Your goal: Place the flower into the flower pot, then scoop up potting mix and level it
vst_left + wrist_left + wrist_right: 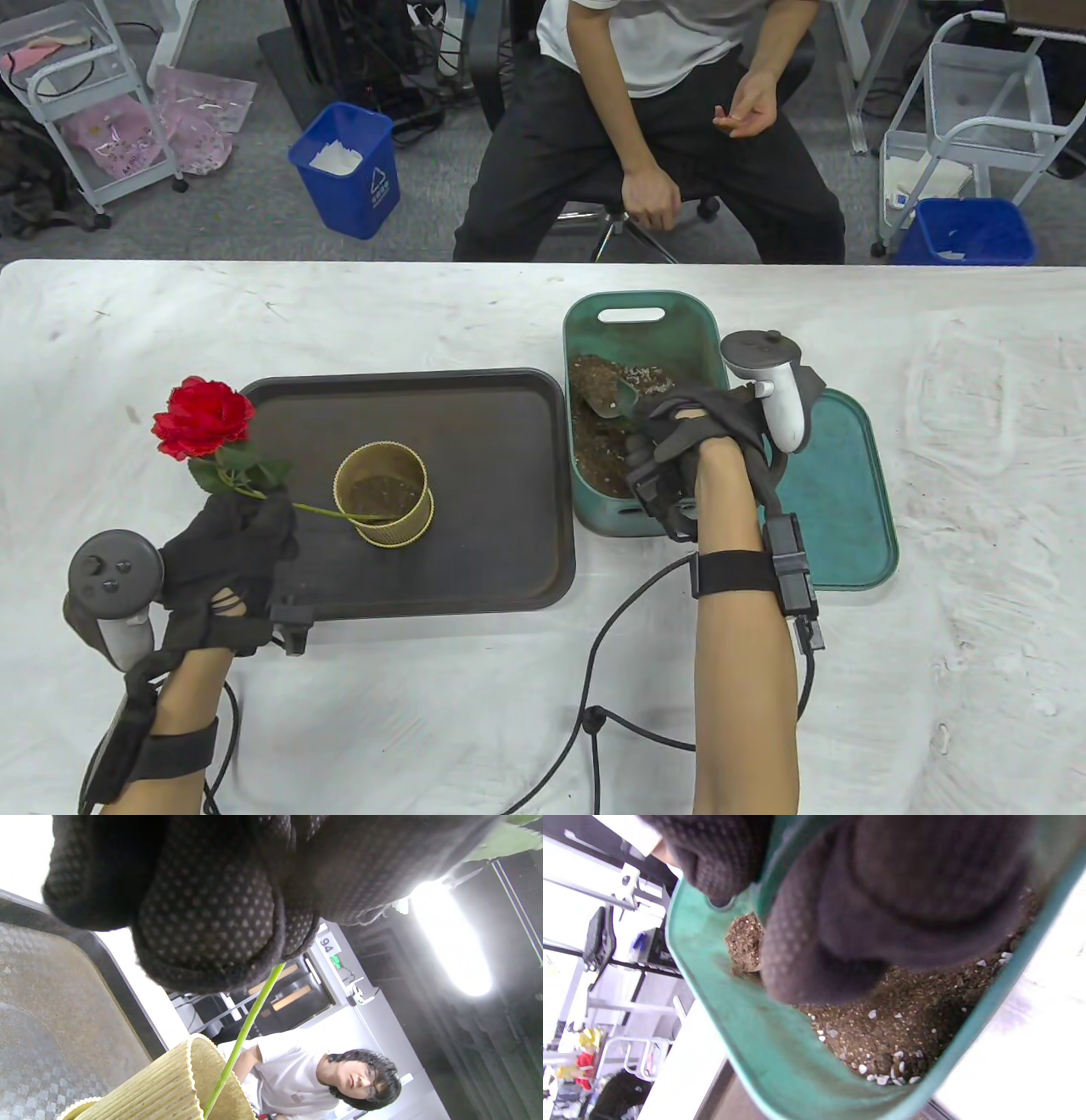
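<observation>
A red flower (204, 418) on a green stem (318, 511) is held by my left hand (233, 531); the stem's lower end reaches into the ribbed yellow flower pot (383, 495), which holds some dark mix. The stem (244, 1033) runs from my gloved fingers (203, 908) down into the pot (169, 1086). My right hand (670, 433) grips a small green scoop (617, 399) over the potting mix (598, 382) inside the green tub (636, 306). From the right wrist, my gloved fingers (840, 921) cover most of the mix (908, 1018) in the tub (746, 1035).
The pot stands on a dark tray (475, 407). The tub's green lid (840, 509) lies flat to its right. A white cloth (976, 424) covers the table. A seated person (653, 127) faces me beyond the far edge. Cables (611, 679) trail from my right wrist.
</observation>
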